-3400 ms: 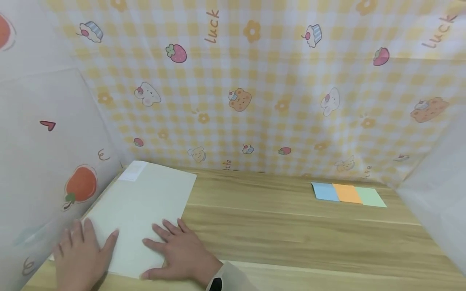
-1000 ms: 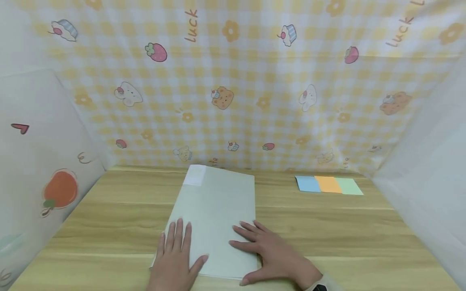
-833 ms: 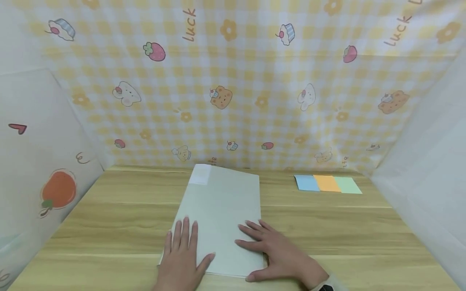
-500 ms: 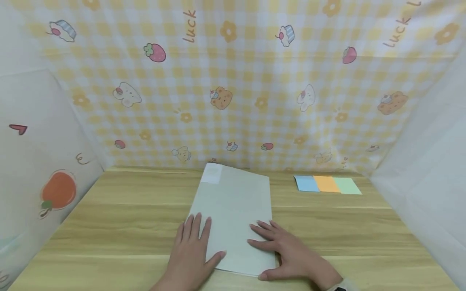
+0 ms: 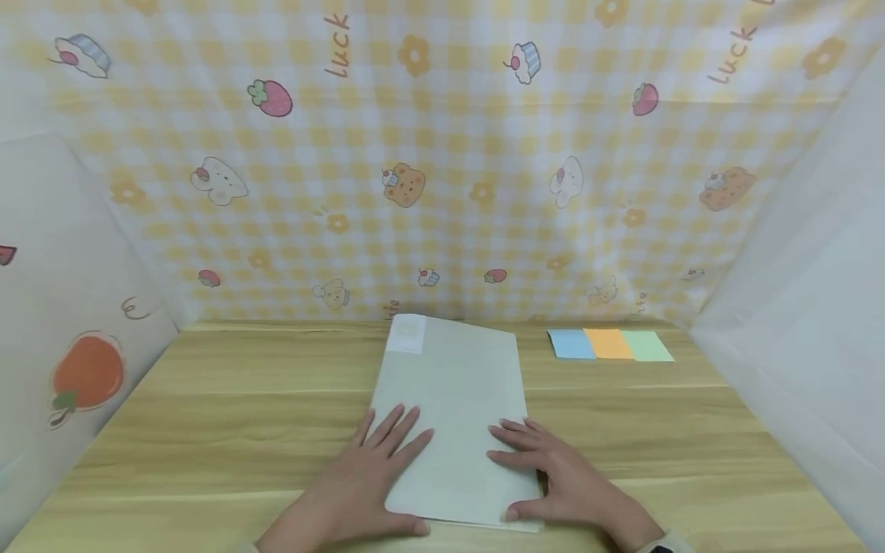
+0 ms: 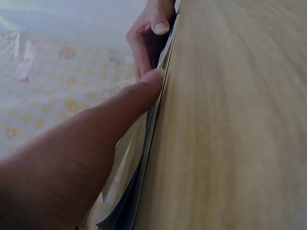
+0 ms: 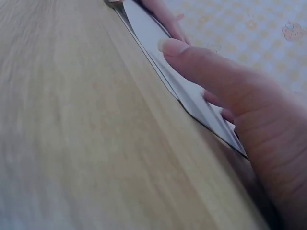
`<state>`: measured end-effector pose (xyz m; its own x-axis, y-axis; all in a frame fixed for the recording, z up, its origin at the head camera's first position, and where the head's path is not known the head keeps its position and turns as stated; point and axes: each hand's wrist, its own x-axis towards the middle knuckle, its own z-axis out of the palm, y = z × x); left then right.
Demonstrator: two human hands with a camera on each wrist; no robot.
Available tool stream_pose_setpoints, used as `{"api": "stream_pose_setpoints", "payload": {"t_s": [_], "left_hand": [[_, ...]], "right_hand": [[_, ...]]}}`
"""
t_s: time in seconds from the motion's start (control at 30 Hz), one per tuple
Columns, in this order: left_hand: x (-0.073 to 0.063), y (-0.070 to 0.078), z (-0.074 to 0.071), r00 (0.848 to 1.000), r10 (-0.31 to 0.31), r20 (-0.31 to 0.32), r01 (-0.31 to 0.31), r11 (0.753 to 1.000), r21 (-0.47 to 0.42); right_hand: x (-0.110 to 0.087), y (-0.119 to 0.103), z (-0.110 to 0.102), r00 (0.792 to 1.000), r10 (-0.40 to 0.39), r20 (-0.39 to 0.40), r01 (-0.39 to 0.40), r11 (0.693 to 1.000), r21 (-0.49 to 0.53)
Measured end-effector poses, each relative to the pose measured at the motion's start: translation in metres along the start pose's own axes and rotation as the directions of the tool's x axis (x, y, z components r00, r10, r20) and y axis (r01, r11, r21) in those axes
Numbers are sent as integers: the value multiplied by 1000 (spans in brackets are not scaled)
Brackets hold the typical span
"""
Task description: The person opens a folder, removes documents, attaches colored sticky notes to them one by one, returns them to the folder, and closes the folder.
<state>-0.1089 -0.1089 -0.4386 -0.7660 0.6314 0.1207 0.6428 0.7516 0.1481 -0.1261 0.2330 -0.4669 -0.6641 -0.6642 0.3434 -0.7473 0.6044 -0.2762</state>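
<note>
Left hand (image 5: 362, 480): fingers extended and spread, lying across the left edge of a pale grey-green stack of sheets (image 5: 456, 430), nothing gripped; thumb at the near edge, tip against the layered edge in the left wrist view. Right hand (image 5: 563, 480): fingers fanned and relaxed over the right edge, no grip; thumb near the near right corner, contact not certain. Stack lies flat mid-worktop (image 5: 242, 399), white rectangular label (image 5: 406, 334) at far left corner. Far right: blue (image 5: 572, 344), orange (image 5: 609, 344) and green paper squares (image 5: 647, 346) in a touching row. Behind: yellow-checked cloth (image 5: 456, 123).
</note>
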Motion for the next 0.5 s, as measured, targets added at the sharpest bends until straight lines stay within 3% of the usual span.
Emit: {"api": "stream_pose_setpoints", "payload": {"t_s": [0.2, 0.37, 0.5], "left_hand": [[0, -2, 1, 998, 2, -62, 0, 999, 42], [-2, 1, 4, 1000, -7, -16, 7, 999, 32], [-4, 6, 4, 1000, -16, -9, 16, 1000, 2]], "right_hand": [[7, -3, -1, 992, 121, -33, -122, 992, -44], [5, -10, 2, 951, 309, -18, -310, 950, -38], [5, -13, 6, 929, 370, -18, -371, 927, -60]]}}
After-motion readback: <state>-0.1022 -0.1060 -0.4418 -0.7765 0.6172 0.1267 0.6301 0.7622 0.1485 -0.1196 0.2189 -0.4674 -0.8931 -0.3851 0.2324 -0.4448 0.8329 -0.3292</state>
